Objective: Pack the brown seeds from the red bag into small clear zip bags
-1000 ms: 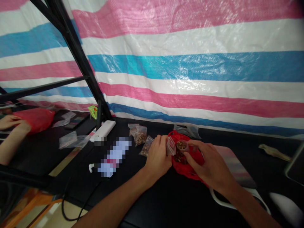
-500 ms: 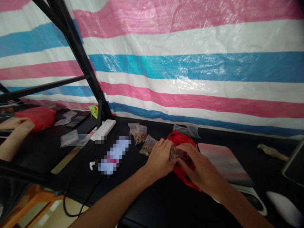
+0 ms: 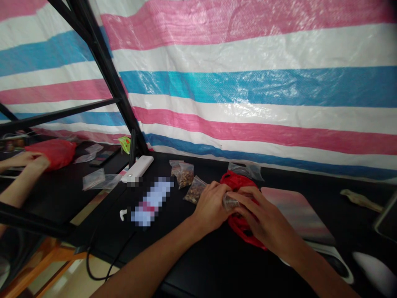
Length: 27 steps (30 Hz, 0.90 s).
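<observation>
Packet: a small clear plastic packet (image 3: 231,203) sits between both hands above the desk, its long axis running roughly 9 to 3 o'clock; most of it is hidden by fingers, and its contents cannot be made out.
Left hand: the left hand (image 3: 211,207) is closed on the packet from 9 o'clock, fingers curled around its near end.
Right hand: the right hand (image 3: 263,217) is closed on it from 3 o'clock, fingers reaching over the top; this hand covers more of the packet.
Beneath: a crumpled red plastic bag (image 3: 240,227) lies just under the hands.
Around, 10 o'clock: two small zip bags of nuts (image 3: 185,174) and (image 3: 195,190) lie near the left hand.
Around, 12 o'clock: a flat clear bag (image 3: 246,171) lies beyond the red bag.
Around, 3 o'clock: a striped pink-grey pad (image 3: 297,215) lies on the desk (image 3: 217,269).
Further, 9 o'clock: a white power bank (image 3: 138,169) lies by a blurred object (image 3: 151,203).
Behind: a striped tarp (image 3: 248,82) hangs along the desk.
</observation>
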{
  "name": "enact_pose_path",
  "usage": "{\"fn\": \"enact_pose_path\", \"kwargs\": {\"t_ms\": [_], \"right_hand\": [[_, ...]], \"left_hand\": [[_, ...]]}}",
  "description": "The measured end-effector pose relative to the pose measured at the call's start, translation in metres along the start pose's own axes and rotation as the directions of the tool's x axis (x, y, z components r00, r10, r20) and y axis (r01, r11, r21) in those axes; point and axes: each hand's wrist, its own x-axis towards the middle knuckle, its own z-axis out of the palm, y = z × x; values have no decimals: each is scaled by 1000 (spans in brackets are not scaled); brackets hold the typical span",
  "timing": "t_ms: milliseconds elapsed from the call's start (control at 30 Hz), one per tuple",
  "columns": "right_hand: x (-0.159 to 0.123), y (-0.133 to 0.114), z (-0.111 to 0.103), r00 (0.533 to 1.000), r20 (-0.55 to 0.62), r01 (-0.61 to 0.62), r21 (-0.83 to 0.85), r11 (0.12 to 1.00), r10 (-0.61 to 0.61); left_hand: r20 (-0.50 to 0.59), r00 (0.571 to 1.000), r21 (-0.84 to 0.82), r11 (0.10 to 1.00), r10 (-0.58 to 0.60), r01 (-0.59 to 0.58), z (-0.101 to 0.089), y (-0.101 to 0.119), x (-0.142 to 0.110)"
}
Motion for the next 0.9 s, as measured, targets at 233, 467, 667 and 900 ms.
{"fn": "enact_pose_path", "kwargs": {"t_ms": [233, 467, 667, 900], "right_hand": [[0, 2, 3, 999, -46, -2, 12, 1000, 3], [0, 5, -5, 996, 11, -89, -71, 994, 90], [1, 1, -3, 1000, -8, -23, -32, 999, 23], [3, 9, -5, 965, -158, -231, -145, 962, 208]], "left_hand": [[-23, 999, -7, 1000, -30, 30, 5, 1, -1], [25, 999, -6, 1000, 28, -28, 4, 8, -4], [-6, 1000, -15, 1000, 7, -7, 2, 5, -3], [-105, 994, -68, 997, -43, 36, 1, 2, 0]]}}
